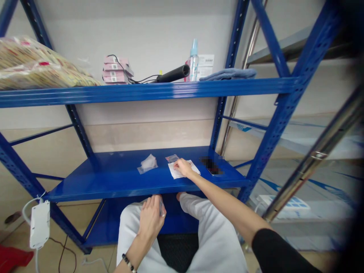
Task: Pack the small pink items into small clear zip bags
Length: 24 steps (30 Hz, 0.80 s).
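Sheet [175, 173], white, on the blue shelf [105, 182] under your right hand [183, 167]; its fingers are bunched, any grip too small to tell; your left hand [151, 216] curls round a clear packet [162, 207]; clear bags [149, 163] lie left of the sheet.

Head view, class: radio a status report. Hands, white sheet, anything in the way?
Left hand holding clear plastic bag. Right hand over white sheet, grip contents unclear. Small packet at sheet's far edge; no obvious obstruction.
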Tool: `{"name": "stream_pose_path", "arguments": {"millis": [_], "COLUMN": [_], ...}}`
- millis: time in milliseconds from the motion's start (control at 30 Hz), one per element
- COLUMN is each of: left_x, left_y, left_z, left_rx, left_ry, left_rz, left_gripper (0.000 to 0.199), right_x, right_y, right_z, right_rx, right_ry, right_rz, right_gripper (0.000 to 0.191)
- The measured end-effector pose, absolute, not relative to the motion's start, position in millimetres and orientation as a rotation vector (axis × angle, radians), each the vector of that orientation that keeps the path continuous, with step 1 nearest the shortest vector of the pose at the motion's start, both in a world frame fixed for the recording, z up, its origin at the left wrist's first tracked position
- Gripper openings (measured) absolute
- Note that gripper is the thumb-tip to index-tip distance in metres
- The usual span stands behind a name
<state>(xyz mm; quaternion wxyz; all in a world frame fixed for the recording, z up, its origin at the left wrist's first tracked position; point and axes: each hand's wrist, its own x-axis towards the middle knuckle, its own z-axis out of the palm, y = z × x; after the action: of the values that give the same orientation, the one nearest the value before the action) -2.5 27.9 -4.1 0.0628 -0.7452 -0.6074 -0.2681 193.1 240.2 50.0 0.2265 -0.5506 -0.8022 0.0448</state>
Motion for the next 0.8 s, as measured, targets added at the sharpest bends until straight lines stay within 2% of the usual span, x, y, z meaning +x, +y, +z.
{"name": "stream_pose_path", "arguments": {"millis": [133, 300, 533, 633, 800], "left_x": [4.3, 2.4, 0.1, 0.3, 2.1], "left_y": [28.0, 23.1, 38.0, 45.8, 47.0], "left_z": [-5.8, -9.3, -15.0, -27.6, -55.4], "left_rx": [-2.314, -2.384, -2.367, -2.419, -2.693], "left_ry": [-1.804, -1.923, -2.047, -2.091, -2.136], "left_rz": [-0.916, -1.244, -1.557, -1.743, -1.861], "left_gripper": [0.021, 0.025, 0.024, 0.023, 0.024], "right_x": [189.0, 183.3, 178.1, 166.5, 151.8], "right_y": [246.9, 250.8, 247.2, 202.5, 67.5], "right_z": [41.2, 24.3, 40.8, 35.4, -8.3], "right_rx": [-1.521, -1.451, -1.343, -1.228, -1.013], "right_ry": [-2.268, -2.269, -2.146, -1.949, -1.675], "right_rz": [0.089, 0.059, 0.092, 0.269, 0.746], "right_gripper": [0.01, 0.01, 0.013, 0.016, 0.019]}}
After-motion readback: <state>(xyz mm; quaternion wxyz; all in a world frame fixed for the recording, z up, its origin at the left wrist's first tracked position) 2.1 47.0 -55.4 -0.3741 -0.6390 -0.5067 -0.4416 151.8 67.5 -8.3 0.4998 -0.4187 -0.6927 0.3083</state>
